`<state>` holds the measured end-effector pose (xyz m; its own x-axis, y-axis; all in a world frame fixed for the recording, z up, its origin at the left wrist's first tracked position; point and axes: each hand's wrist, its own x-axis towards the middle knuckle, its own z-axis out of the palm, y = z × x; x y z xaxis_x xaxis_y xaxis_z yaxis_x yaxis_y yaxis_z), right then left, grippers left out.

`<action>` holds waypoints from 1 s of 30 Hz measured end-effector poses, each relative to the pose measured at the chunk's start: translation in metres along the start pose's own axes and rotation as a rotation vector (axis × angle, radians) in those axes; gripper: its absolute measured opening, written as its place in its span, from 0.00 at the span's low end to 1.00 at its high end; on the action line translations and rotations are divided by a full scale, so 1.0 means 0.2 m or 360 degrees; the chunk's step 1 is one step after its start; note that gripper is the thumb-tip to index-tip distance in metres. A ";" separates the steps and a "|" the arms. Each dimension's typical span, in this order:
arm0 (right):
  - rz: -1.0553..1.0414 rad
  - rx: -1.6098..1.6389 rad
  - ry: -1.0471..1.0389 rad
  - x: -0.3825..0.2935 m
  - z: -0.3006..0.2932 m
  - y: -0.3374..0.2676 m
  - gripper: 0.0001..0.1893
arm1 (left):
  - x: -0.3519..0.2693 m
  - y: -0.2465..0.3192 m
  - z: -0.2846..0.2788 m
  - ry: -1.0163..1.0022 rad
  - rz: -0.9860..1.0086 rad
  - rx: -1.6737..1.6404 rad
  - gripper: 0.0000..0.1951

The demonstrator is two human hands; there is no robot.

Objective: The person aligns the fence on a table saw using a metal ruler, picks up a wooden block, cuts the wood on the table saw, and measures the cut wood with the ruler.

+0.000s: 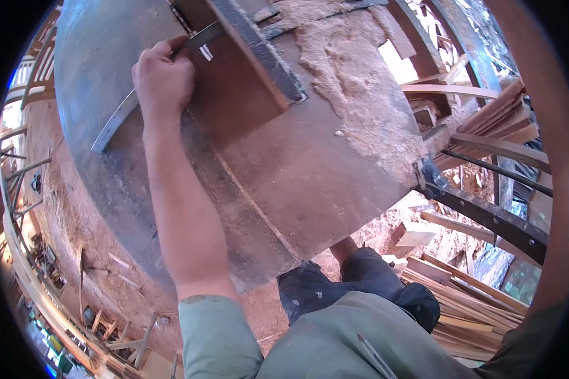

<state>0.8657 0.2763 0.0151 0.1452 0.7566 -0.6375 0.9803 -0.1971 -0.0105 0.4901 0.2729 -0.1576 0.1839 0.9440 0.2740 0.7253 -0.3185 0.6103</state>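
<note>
My left hand (pixel 163 78) is closed around a thin metal strip (pixel 115 121), which looks like a steel ruler. The strip lies across a worn metal machine table (pixel 284 175), one end towards the left rim and the other near the fence. Just beyond my knuckles, a dark slot (pixel 182 18) with a narrow upright edge in it runs up the table; whether that is a saw blade, I cannot tell. A heavy metal fence (pixel 261 52) stands right of the hand. My right forearm shows at the right rim, but my right hand is out of view.
Sawdust (pixel 355 85) covers the table's upper right part. A drilled metal bar (pixel 493 215) juts from its right corner. Wooden strips (pixel 460 303) lie stacked at lower right, with offcuts (pixel 415 233) nearby. Chair-like wooden frames (pixel 40 71) stand at far left. A pen or pencil (pixel 374 355) is at my shirt.
</note>
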 end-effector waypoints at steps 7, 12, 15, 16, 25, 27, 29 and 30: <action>-0.0858 -0.0395 0.0543 0.09 0.19 -0.01 0.16 | -0.04 -0.08 -0.05 -0.0006 -0.0030 0.0083 0.14; -0.0676 -0.0262 0.1205 -0.04 0.33 0.10 0.12 | 0.00 0.02 0.02 0.0056 0.0080 -0.0030 0.14; 0.0260 0.1208 0.1555 0.09 0.57 -0.17 0.07 | -0.04 -0.05 -0.04 0.0029 0.0015 0.0114 0.13; -0.0082 0.1726 0.1659 -0.01 0.57 -0.28 0.11 | -0.03 -0.03 -0.03 0.0045 0.0025 0.0051 0.13; 0.0430 0.2751 0.1261 0.17 0.46 -0.19 0.08 | -0.03 -0.04 -0.05 -0.0004 0.0022 0.0021 0.13; 0.0454 0.2689 0.0881 0.07 0.37 -0.11 0.06 | -0.01 0.00 -0.02 0.0003 0.0031 -0.0033 0.13; 0.0598 0.2452 0.0848 0.05 0.32 -0.11 0.05 | -0.01 -0.01 0.00 0.0043 0.0062 -0.0022 0.13; 0.0587 0.2283 0.0732 0.07 0.31 -0.10 0.04 | -0.02 -0.01 -0.01 0.0040 0.0058 0.0003 0.13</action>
<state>0.8392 0.2524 -0.0412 0.6322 0.6001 -0.4901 -0.0242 -0.6169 -0.7867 0.4860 0.2693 -0.1581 0.1934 0.9293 0.3146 0.7196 -0.3523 0.5984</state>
